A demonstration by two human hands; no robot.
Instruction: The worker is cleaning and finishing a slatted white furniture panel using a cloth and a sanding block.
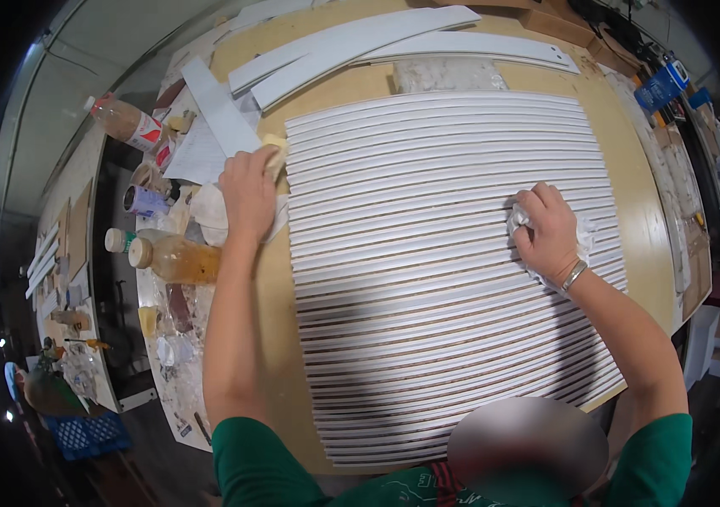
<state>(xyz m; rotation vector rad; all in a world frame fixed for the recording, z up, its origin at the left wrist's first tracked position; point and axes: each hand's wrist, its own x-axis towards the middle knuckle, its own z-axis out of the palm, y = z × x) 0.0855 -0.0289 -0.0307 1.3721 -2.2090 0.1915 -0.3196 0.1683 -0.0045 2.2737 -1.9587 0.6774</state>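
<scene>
One yellowish wad [277, 152] is gripped by left fingers [258, 159], crumpled cloth [518, 219] by right fingers [532, 201].

From my remote seat I see a broad way open over the slatted panel [427, 253] between the left hand [250, 194] and the right hand [548, 232], with more room to the right of the right hand above a strip of the wooden table [643, 203]. Left of the left hand I find the passage crowded: the amber bottle [182, 258] stands close beside the left forearm [229, 338], the purple container [145, 201] and red-labelled bottle [127, 123] lie farther out, and a white strip [220, 106] lies just ahead. Beyond both hands, long white boards [360, 51] block the far side.
</scene>
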